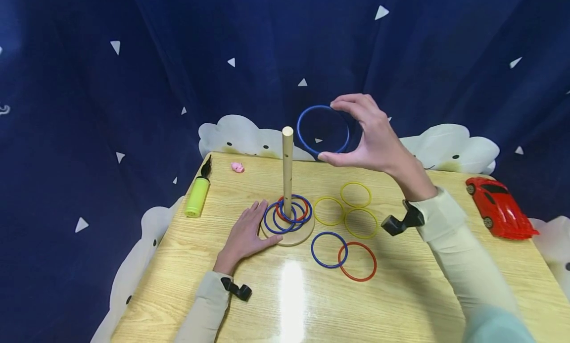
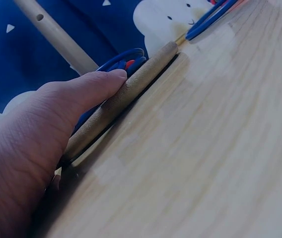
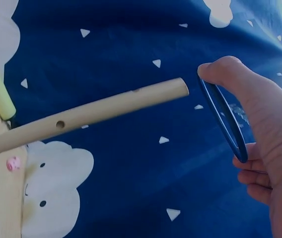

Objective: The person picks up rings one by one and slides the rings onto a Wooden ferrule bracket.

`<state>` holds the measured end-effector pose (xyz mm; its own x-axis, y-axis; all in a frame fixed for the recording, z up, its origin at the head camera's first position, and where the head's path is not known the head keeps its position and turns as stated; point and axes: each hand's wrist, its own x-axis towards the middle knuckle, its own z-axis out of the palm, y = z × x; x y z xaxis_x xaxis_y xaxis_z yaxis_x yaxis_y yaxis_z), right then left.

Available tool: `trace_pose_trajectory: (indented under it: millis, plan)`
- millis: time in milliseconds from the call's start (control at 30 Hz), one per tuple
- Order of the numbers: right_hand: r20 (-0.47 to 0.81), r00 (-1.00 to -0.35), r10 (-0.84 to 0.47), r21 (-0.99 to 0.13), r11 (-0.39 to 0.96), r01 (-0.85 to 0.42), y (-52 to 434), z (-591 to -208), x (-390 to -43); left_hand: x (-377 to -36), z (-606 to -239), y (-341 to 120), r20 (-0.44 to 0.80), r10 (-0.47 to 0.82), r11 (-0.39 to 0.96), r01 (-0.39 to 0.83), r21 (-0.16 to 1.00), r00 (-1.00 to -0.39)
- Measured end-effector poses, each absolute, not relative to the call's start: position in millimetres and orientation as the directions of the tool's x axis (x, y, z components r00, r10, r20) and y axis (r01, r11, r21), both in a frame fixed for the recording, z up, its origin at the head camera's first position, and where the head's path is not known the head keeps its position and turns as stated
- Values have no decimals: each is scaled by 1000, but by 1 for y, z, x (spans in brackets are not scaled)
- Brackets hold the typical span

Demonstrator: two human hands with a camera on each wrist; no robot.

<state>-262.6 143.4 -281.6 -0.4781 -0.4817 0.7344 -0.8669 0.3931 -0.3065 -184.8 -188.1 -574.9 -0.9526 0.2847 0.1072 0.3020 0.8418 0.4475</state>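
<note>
My right hand (image 1: 367,135) pinches a blue ring (image 1: 300,135) between the thumb and fingertips, up in the air beside the top of a wooden post (image 1: 288,170). In the right wrist view the held ring (image 3: 219,116) stands just off the post's tip (image 3: 180,88). The post rises from a round wooden base (image 1: 291,239), with several blue rings and a red one (image 1: 306,214) around its foot. My left hand (image 1: 247,236) rests along the base's left side, fingers extended. In the left wrist view its thumb (image 2: 99,87) lies over the base's edge (image 2: 146,69).
Right of the base lie three yellow rings (image 1: 330,198), with a blue ring (image 1: 312,251) overlapping a red ring (image 1: 375,266) nearer me. A red toy car (image 1: 500,209) stands at the right, a green pump (image 1: 197,197) and small pink pig (image 1: 237,167) at the left. A dark curtain hangs behind.
</note>
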Motion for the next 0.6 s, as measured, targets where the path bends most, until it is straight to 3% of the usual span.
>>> trace_pose_trajectory:
  millis: [300,600]
  plan:
    - [715,-453,-532,-294,359,-886,119,-273,-265,-185,-577,-187,104,285,842,300,448,-953]
    - [670,-466,-578,-298,365,-882,111,-294,-263,-183,-579,-184,97,283,841,295,454,-954]
